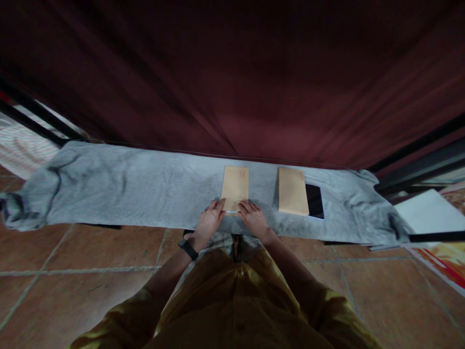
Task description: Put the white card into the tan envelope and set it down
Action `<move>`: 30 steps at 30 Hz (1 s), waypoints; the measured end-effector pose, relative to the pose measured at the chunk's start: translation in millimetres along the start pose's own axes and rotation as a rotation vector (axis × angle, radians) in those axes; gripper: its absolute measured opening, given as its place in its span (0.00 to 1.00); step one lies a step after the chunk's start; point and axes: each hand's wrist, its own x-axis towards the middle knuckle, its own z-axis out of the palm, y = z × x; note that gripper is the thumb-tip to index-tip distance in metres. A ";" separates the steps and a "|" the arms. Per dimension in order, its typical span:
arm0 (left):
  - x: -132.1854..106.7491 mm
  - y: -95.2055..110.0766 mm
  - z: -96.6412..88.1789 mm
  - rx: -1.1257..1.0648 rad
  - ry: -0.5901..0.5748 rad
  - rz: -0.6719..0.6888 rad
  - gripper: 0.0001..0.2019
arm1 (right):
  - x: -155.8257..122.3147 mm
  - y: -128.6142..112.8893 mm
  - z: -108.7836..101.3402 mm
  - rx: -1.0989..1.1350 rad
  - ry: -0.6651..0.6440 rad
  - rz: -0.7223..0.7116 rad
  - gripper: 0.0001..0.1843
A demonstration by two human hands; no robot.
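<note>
A tan envelope lies flat on a grey cloth that covers a narrow bench. My left hand and my right hand both rest at the envelope's near edge, fingers pressed down on its corners. A thin white strip shows under that edge. My left wrist carries a black band. To the right lies a second tan envelope, and a black phone lies beside it, partly tucked under its right side.
A dark red curtain hangs behind the bench. The floor is of brown tiles. A white sheet and colourful printed material lie at the right. Black frame bars stand at both ends.
</note>
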 end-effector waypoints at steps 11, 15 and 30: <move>2.5 -2.8 -1.4 0.021 -0.061 0.057 0.22 | -0.2 -2.8 1.2 -0.061 0.039 -0.008 0.15; 4.0 -1.3 -3.3 0.086 -0.084 0.047 0.19 | -0.6 -1.8 4.4 -0.096 0.073 -0.017 0.14; -1.9 -9.0 0.1 0.259 0.046 0.267 0.22 | -5.6 6.5 17.6 -0.062 0.146 -0.049 0.15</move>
